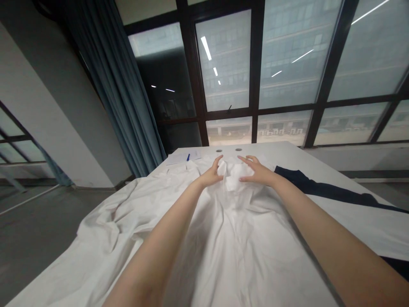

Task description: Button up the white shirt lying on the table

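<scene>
A large white cloth (230, 238) lies spread and wrinkled over a white table (275, 150). Both my arms reach far forward over it. My left hand (213, 174) and my right hand (257, 170) face each other at the cloth's far end, with a bunched-up part of the cloth (233, 174) between them. The fingers of both hands curl round that bunch and grip it from either side.
A dark blue garment (322, 189) lies on the table to the right. Papers and a blue pen (188, 157) sit at the far left corner. Two round holes (228, 150) mark the table's far edge. Beyond stand large windows and a blue curtain (121, 94).
</scene>
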{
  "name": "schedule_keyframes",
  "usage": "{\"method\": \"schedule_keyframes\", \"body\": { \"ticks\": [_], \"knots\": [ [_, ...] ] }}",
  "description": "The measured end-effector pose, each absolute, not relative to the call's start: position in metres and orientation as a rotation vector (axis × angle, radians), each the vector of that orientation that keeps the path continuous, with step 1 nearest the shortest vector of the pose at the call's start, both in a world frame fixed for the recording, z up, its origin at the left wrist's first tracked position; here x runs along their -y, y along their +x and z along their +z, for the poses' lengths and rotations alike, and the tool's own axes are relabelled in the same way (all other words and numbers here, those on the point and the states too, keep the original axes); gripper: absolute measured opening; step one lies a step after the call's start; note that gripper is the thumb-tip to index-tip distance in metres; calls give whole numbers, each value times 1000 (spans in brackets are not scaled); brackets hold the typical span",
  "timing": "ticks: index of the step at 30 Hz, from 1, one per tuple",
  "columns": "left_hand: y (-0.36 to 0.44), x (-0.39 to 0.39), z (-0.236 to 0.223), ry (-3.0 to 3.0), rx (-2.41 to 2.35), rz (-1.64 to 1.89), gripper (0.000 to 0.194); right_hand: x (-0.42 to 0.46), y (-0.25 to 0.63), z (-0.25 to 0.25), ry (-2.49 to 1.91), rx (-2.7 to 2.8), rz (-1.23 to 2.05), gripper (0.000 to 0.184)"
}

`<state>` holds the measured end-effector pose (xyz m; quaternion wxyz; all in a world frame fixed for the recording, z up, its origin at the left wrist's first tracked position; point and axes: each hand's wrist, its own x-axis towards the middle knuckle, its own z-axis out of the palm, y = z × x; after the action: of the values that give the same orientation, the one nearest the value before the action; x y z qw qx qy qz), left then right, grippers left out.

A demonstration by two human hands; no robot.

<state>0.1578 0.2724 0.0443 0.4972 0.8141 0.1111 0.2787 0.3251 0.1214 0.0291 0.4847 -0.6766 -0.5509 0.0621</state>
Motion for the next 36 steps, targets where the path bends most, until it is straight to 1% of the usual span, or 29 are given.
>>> {"method": "schedule_keyframes", "body": {
  "ticks": [1, 2, 3, 4, 5, 6, 7, 8, 10, 12, 13, 14, 15, 16, 17, 19, 21, 23, 24, 25, 27, 30, 32, 36],
  "knots": [
    [157, -271, 45, 1997, -204, 623, 70, -122, 325, 33, -1677, 1421, 168, 59],
    [157, -271, 45, 2031, -137, 561, 63, -123, 326, 35, -1690, 1488, 200, 45],
    [158, -272, 44, 2064, -105, 521, 50, -125, 328, 37, -1691, 1530, 230, 31],
    [160, -275, 42, 2088, -150, 547, 35, -128, 331, 36, -1689, 1526, 236, 21],
    [163, -279, 40, 2105, -245, 613, 23, -131, 335, 35, -1693, 1462, 207, 16],
    [167, -284, 37, 2107, -364, 706, 17, -134, 340, 33, -1701, 1347, 145, 14],
    [172, -289, 35, 2090, -485, 806, 17, -138, 343, 30, -1708, 1202, 57, 14],
    [178, -294, 32, 2064, -601, 906, 22, -142, 345, 27, -1714, 1062, -46, 19],
    [188, -298, 25, 2041, -802, 1056, 37, -147, 343, 17, -1753, 871, -264, 37],
    [193, -296, 15, 2138, -1000, 1171, 53, -148, 331, 5, -1857, 813, -460, 48],
    [192, -291, 8, 2247, -1081, 1207, 58, -146, 322, -3, -1935, 822, -533, 48],
    [189, -285, -1, 2393, -1115, 1205, 59, -143, 312, -12, -2023, 857, -566, 44],
    [184, -278, -11, 2549, -1098, 1159, 57, -139, 300, -21, -2113, 920, -547, 36],
    [177, -270, -22, 2691, -1042, 1077, 52, -134, 289, -30, -2199, 1011, -469, 28],
    [170, -262, -33, 2806, -962, 972, 45, -129, 277, -39, -2272, 1108, -347, 23],
    [154, -246, -54, 2950, -823, 770, 35, -120, 255, -55, -2367, 1249, -83, 30],
    [141, -234, -70, 3022, -778, 644, 30, -115, 236, -65, -2437, 1282, 47, 40],
    [134, -224, -79, 3047, -797, 637, 29, -114, 221, -70, -2514, 1236, -10, 49],
    [133, -219, -81, 3027, -812, 660, 29, -114, 215, -71, -2545, 1202, -70, 51],
    [133, -215, -83, 2969, -825, 672, 29, -115, 211, -72, -2563, 1173, -127, 49],
    [134, -207, -87, 2788, -849, 648, 26, -116, 206, -73, -2562, 1147, -206, 37],
    [135, -197, -97, 2578, -906, 601, 23, -116, 209, -75, -2562, 1134, -217, 20],
    [135, -192, -102, 2544, -940, 636, 23, -113, 211, -76, -2582, 1092, -219, 16],
    [137, -184, -103, 2448, -1027, 687, 21, -107, 210, -78, -2530, 1037, -293, 16]
  ]
}}
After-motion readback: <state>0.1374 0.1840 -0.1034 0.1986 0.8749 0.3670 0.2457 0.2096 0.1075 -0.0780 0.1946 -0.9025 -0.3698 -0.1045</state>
